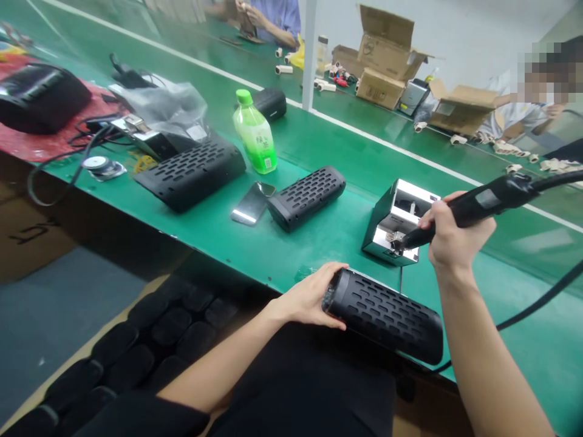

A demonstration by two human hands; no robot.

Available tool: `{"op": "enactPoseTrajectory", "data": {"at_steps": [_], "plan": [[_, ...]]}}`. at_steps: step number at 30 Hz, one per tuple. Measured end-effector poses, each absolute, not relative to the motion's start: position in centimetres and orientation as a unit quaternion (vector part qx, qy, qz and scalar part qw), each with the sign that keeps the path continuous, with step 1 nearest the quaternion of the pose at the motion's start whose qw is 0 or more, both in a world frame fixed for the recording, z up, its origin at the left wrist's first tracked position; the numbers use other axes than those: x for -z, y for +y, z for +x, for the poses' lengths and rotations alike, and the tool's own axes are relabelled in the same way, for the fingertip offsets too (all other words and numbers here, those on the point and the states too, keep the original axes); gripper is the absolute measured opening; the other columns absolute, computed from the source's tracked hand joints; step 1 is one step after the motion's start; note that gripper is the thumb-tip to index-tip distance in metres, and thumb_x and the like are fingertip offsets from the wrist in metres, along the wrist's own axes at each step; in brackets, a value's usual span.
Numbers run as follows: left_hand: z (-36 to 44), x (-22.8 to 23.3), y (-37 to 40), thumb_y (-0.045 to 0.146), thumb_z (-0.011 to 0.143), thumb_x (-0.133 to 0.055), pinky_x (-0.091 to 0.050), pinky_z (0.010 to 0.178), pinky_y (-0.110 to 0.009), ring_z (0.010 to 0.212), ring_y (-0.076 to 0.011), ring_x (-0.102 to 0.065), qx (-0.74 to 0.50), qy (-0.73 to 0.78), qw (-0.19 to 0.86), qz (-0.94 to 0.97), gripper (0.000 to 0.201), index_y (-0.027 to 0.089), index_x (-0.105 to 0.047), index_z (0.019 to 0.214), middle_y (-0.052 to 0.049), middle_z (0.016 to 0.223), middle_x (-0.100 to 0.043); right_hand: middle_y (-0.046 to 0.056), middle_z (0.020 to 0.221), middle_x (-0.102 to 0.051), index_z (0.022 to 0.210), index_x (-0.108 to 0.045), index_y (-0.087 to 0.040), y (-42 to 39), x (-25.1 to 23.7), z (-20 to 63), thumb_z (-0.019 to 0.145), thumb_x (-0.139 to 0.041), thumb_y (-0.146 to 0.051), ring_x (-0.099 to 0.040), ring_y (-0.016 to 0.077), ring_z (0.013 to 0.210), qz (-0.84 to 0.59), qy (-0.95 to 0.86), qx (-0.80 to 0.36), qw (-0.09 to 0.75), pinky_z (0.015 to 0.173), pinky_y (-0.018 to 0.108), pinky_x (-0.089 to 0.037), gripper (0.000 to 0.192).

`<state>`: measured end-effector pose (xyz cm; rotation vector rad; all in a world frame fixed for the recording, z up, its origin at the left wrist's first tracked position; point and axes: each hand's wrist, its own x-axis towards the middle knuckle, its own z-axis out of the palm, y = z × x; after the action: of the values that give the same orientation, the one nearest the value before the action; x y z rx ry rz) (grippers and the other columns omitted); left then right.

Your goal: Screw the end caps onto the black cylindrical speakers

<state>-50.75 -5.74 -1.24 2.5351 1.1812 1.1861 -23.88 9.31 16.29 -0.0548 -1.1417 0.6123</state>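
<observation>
The left hand [314, 297] grips one end of a black, slot-perforated cylindrical speaker [385, 315], whose long axis runs left-right along the green table's [319, 243] edge. The right hand [450, 233] is clamped on a black electric screwdriver [473, 206], its tip pointing left into a shiny metal box [396, 221].

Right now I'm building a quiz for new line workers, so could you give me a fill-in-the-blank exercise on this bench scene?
1. The left hand holds the end of a black perforated ____ at the bench edge.
2. The right hand holds a black power tool whose tip points into a small shiny metal ____.
3. The drink bottle on the green bench has a ____ cap.

Missing words: speaker; box; green
</observation>
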Motion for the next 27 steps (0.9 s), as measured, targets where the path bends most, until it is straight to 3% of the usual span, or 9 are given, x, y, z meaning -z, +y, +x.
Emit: {"op": "enactPoseTrajectory", "data": {"at_steps": [8, 16, 27], "plan": [[-50.7, 1.0, -6.4, 0.095, 0.105, -0.099, -0.056, 0.149, -0.073, 0.169, -0.0527, -0.064, -0.387, 0.404, 0.067, 0.826, 0.125, 0.019, -0.042, 0.187, -0.03, 0.179, -0.059, -0.006, 0.056, -0.055, 0.086, -0.072, -0.024, 6.6, -15.0, -22.6, 0.071, -0.093, -0.027, -0.052, 0.0172, 0.043, -0.032, -0.52, -0.356, 0.776, 0.044, 0.033, -0.052, 0.026], [-50.8, 0.7, -7.2, 0.084, 0.107, -0.104, -0.066, 0.138, -0.074, 0.163, -0.0516, -0.069, -0.386, 0.383, 0.049, 0.838, 0.117, 0.03, -0.04, 0.188, -0.024, 0.175, -0.061, -0.007, 0.065, -0.057, 0.103, -0.074, -0.027, -0.7, -12.8, -18.7, 0.092, -0.09, -0.012, -0.05, 0.0157, 0.049, -0.01, -0.561, -0.364, 0.743, 0.047, 0.033, -0.046, 0.025], [-50.7, 0.3, -7.8, 0.077, 0.105, -0.108, -0.062, 0.143, -0.075, 0.164, -0.0517, -0.068, -0.38, 0.403, 0.086, 0.828, 0.117, 0.025, -0.043, 0.187, -0.026, 0.174, -0.062, -0.006, 0.078, -0.065, 0.121, -0.071, -0.024, -0.7, -10.5, -19.2, 0.114, -0.087, -0.013, -0.061, 0.0129, 0.06, 0.014, -0.621, -0.356, 0.698, 0.058, 0.032, -0.059, 0.021]]}}
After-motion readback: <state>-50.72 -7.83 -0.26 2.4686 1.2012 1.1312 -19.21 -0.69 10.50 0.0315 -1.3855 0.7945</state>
